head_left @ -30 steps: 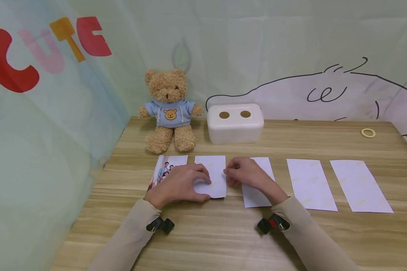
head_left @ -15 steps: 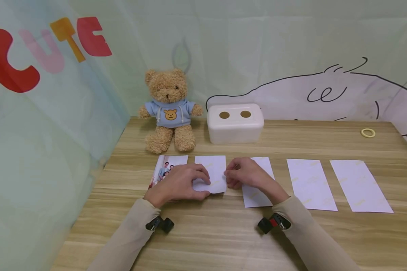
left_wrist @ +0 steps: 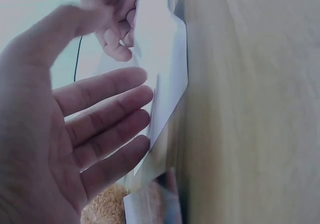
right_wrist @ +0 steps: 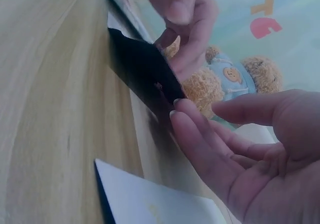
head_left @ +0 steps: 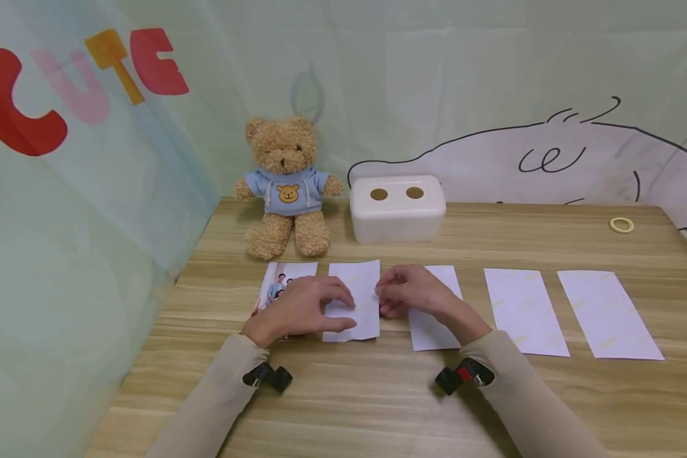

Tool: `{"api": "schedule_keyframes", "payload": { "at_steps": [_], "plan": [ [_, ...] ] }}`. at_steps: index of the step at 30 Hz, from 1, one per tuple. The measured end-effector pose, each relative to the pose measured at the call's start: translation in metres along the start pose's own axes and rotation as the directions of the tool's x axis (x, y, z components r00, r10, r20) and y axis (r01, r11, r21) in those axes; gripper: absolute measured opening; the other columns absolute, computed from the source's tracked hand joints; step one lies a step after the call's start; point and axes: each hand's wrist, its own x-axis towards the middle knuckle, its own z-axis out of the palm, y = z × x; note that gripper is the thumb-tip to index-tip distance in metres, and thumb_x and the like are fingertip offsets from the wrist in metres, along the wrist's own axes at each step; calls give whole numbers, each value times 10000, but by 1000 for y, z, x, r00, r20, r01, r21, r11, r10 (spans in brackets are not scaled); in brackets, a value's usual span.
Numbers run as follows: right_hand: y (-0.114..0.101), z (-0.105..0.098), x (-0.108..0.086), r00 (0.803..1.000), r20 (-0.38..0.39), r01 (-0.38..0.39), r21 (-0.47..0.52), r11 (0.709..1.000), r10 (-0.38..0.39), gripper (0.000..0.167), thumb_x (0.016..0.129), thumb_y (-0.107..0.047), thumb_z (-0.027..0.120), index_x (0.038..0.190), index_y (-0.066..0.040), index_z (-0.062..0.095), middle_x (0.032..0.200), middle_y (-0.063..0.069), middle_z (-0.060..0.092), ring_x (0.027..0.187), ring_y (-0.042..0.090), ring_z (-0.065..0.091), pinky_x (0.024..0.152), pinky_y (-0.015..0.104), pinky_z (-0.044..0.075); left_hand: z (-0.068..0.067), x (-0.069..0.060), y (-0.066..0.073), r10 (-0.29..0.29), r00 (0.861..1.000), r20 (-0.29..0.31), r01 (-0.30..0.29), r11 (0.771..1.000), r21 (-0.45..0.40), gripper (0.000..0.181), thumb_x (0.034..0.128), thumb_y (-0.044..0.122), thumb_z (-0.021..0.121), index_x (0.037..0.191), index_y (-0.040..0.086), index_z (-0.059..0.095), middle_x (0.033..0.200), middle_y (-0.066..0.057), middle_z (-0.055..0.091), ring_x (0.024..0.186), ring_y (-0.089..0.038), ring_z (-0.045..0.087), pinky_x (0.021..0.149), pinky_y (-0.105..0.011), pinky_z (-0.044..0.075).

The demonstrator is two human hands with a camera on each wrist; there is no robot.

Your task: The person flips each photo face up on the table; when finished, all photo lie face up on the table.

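Observation:
A white-backed photo print lies between the hands, its right side raised off the table. The right wrist view shows its dark underside. My left hand is over the print's left side, fingers extended and thumb held apart from them. Fingertips of my right hand touch the print's right edge; the thumb stands away from it in the right wrist view. Partly under my left hand is a face-up photo of a group of people. Another white-backed print lies partly behind my right hand.
Two more white-backed prints lie to the right. At the back sit a teddy bear in a blue hoodie and a white box with two round holes. A yellow ring lies at the back right.
The left thumb has moved away from the print's near end, and that end has come down nearer me. The print's right side has risen slightly. My right hand has barely moved.

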Motion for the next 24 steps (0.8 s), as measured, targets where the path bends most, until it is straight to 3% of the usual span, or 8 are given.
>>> {"api": "schedule_keyframes", "payload": {
  "at_steps": [6,12,19,24],
  "plan": [
    [-1,2,0,997,7,77,64,995,-77,238,999,38,595,1225,112,593,957,166,727,827,223,745,787,372,632,1,1,3,-57,998,-27,57,998,13,204,986,379,754,1096,221,820,1063,127,746,900,-53,666,749,-308,529],
    [3,5,0,964,-40,260,-61,964,-263,392,895,85,656,1280,70,585,980,119,739,892,183,699,811,279,537,3,3,6,-117,990,-77,112,992,-63,192,1001,346,751,1115,209,822,1062,124,769,913,-49,700,776,-300,558],
    [2,12,3,935,-56,345,-88,935,-350,545,911,74,786,1392,56,531,1042,135,750,939,219,728,808,273,541,3,7,9,-260,963,-68,239,944,-227,284,1050,407,672,1180,187,796,1070,81,774,959,-85,726,839,-358,593],
    [3,16,5,930,-69,354,-97,930,-361,595,909,30,816,1417,58,508,1124,166,743,1007,274,730,828,298,558,4,7,9,-301,948,-105,263,926,-272,262,1053,379,670,1170,180,794,1058,64,773,940,-91,716,819,-358,574]
  ]
}}
